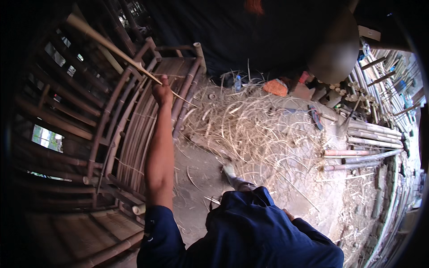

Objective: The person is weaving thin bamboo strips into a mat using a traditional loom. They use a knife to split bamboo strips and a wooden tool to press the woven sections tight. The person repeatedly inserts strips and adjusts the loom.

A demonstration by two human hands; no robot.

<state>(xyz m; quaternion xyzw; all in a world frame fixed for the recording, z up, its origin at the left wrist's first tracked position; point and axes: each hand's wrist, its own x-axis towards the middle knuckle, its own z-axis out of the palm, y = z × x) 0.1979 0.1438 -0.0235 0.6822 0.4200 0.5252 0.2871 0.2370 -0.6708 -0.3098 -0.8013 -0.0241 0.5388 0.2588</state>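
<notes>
My left arm reaches forward over a bamboo bench (138, 125) with a slatted seat. At its end, my left hand (163, 92) is closed around a long, pale bamboo strip (109, 46). The strip runs from the upper left down through the hand, and a thin end sticks out past it to the right. Close by the right side of my dark blue shirt, only a small part of my right hand (289, 215) shows; its fingers are mostly hidden, and I cannot see whether it holds anything.
Curly bamboo shavings (250, 129) lie heaped on the dirt floor ahead. Beyond them are a plastic bottle (237, 83) and an orange bag (275, 87). Bamboo poles (373, 134) are stacked at the right. A sandal (315, 117) lies near them. A dark cloth (250, 40) hangs at the back.
</notes>
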